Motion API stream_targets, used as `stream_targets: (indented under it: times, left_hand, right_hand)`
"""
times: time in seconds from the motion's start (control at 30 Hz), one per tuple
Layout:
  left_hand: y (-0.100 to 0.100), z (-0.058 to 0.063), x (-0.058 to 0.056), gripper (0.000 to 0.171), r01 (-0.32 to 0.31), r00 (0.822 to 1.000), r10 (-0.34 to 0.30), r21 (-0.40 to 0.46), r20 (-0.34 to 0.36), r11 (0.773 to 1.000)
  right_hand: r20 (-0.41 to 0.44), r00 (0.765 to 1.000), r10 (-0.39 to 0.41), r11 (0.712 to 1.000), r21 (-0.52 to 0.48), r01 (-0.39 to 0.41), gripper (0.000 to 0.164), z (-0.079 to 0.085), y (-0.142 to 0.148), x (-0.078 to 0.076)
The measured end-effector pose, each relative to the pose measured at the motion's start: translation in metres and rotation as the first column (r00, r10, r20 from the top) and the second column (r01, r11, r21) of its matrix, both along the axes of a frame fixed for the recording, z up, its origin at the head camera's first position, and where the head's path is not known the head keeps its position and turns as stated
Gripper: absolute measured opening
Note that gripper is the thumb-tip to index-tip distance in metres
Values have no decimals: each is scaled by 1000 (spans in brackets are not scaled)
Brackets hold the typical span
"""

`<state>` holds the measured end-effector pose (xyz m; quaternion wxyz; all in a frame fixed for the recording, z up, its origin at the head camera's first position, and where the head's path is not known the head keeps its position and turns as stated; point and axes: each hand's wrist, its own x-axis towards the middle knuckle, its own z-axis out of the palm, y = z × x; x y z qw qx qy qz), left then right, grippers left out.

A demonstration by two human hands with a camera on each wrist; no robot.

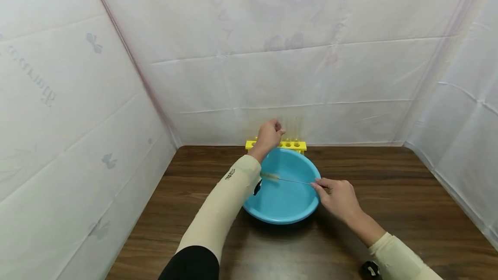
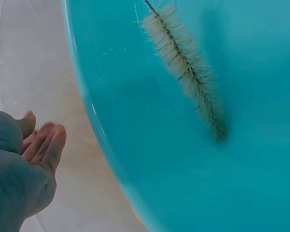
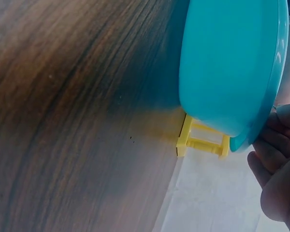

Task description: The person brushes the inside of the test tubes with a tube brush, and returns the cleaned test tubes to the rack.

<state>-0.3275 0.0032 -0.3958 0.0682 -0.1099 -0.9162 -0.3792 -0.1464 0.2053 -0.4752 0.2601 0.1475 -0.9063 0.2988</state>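
Observation:
A round blue basin (image 1: 284, 198) stands on the table. Across its inside lies a test tube brush (image 1: 271, 176), its pale bristles (image 2: 186, 67) close to the basin's bottom and its thin wire handle pointing right. My right hand (image 1: 337, 195) pinches the end of that wire at the basin's right rim. Behind the basin, my left hand (image 1: 268, 135) is over the left part of a yellow test tube rack (image 1: 297, 145). Its fingers are loosely bent, and I see nothing held in them in the left wrist view. Faint clear test tubes (image 1: 294, 128) rise from the rack.
The brown wooden table (image 1: 202, 172) ends at a white sheet wall (image 1: 272, 81) right behind the rack. White sheets also hang on the left (image 1: 70, 120) and right (image 1: 467, 111). My left forearm crosses the basin's left rim.

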Motion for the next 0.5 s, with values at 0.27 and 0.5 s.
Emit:
stream_targets:
  times: [0.27,0.5]
  left_hand:
    - [6,8,2,13,14,999,-12,-30,45,999]
    - [12,7,2,14,-18,996,22,-45,91,999]
  right_hand:
    - [31,1000,3,1000,-13,-3,19,6,6,1]
    - [127,992,-13,999,-43,19,24,6,8,4]
